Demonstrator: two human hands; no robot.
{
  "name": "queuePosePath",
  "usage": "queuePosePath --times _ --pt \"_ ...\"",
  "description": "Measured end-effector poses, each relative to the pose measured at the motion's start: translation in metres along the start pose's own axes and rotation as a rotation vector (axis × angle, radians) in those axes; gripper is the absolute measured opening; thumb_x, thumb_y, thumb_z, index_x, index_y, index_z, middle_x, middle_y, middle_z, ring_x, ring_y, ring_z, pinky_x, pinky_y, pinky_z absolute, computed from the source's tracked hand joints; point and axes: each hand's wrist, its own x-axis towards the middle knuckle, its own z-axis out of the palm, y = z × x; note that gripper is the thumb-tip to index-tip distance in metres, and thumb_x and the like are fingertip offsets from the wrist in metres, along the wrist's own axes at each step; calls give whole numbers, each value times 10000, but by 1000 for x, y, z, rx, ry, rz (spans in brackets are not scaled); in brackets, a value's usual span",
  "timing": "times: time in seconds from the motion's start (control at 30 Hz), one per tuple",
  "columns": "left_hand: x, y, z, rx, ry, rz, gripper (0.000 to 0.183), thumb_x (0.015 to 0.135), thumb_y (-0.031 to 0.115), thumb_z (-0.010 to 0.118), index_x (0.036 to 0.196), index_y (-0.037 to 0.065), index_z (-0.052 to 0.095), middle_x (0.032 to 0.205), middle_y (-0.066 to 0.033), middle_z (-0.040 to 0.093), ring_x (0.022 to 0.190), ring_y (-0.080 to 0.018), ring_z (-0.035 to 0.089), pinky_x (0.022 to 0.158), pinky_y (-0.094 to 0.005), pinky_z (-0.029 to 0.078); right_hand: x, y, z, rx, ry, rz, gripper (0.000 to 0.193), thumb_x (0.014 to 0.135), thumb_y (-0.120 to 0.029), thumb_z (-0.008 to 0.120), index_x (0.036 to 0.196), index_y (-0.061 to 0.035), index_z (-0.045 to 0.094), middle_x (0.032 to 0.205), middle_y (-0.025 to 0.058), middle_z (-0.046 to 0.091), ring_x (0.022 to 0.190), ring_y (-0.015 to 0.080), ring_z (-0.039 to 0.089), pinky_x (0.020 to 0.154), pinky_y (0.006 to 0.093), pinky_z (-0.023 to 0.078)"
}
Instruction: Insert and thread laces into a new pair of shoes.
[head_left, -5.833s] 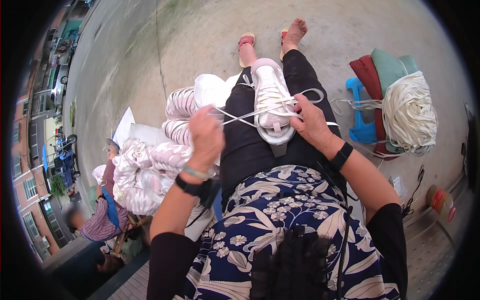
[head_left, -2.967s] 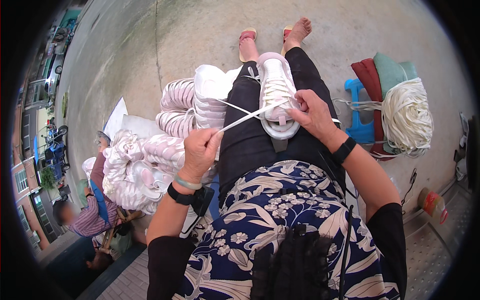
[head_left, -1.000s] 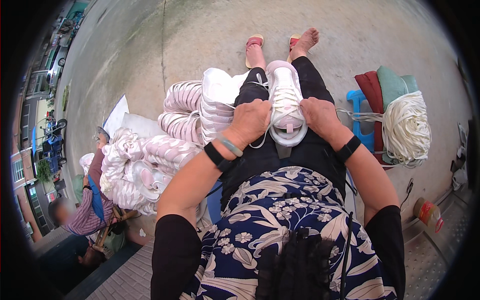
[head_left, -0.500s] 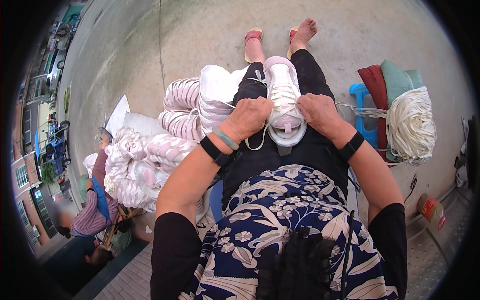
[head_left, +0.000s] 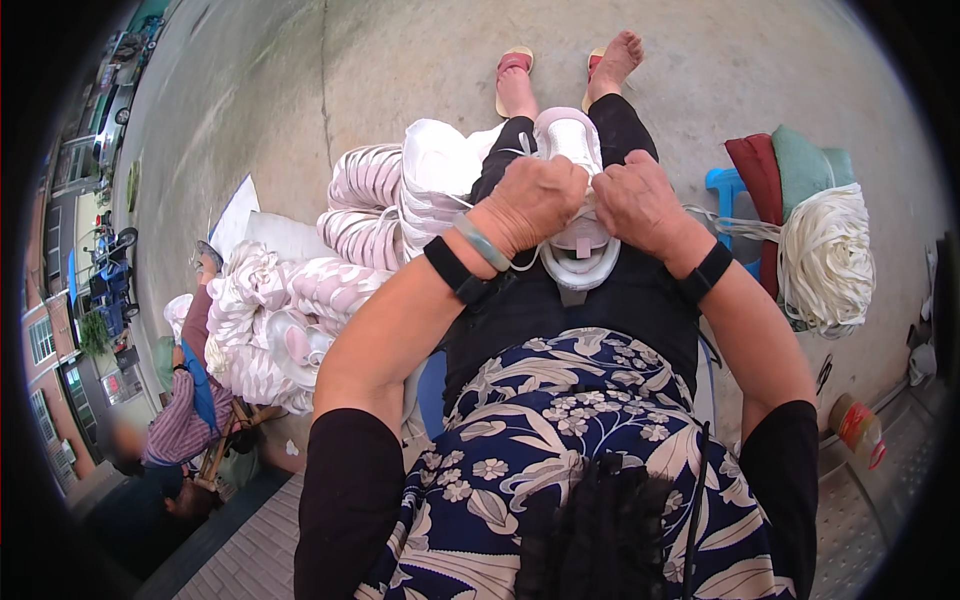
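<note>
A white and pale pink sneaker (head_left: 582,268) lies on my lap between my thighs, its toe pointing away from me. Over its laced middle, my left hand (head_left: 535,200) is closed in a pinch on the white shoelace (head_left: 526,262), part of which hangs in a loop below the hand. Close beside it, my right hand (head_left: 642,205) also pinches at the lacing from the other side. My fingers hide most of the lace rows and where the lace ends lie. The toe and the padded collar stay visible.
Stacked pale pink and white shoe pieces (head_left: 365,205) stand at my left, with a heap of more (head_left: 300,335) nearer. At right, a bundle of white laces (head_left: 828,260) rests by red and green cushions (head_left: 806,170) on a blue stool (head_left: 722,183). Another person (head_left: 185,425) sits far left.
Both hands have moved from the sneaker's sides inward and up over its lacing, so they are now close together. They cover lace rows that showed before.
</note>
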Motion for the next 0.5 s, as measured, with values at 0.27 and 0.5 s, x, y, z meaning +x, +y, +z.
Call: queuePosePath --times 0.27,0.5 --pt "-32 2 -12 -391 -47 -442 178 772 196 600 734 25 567 618 -141 563 557 -293 579 530 -366 458 -21 -11 0 294 -25 425 158 775 -189 515 707 -47 534 693 141 579 662 334 584 593 431 448" --pt "-42 11 3 -479 25 -623 173 777 176 592 707 19 589 609 -174 574 567 -327 580 531 -389 449 -18 -13 -4 459 -36 476 177 779 -180 499 722 -37 586 696 160 605 678 329 601 600 413 457"
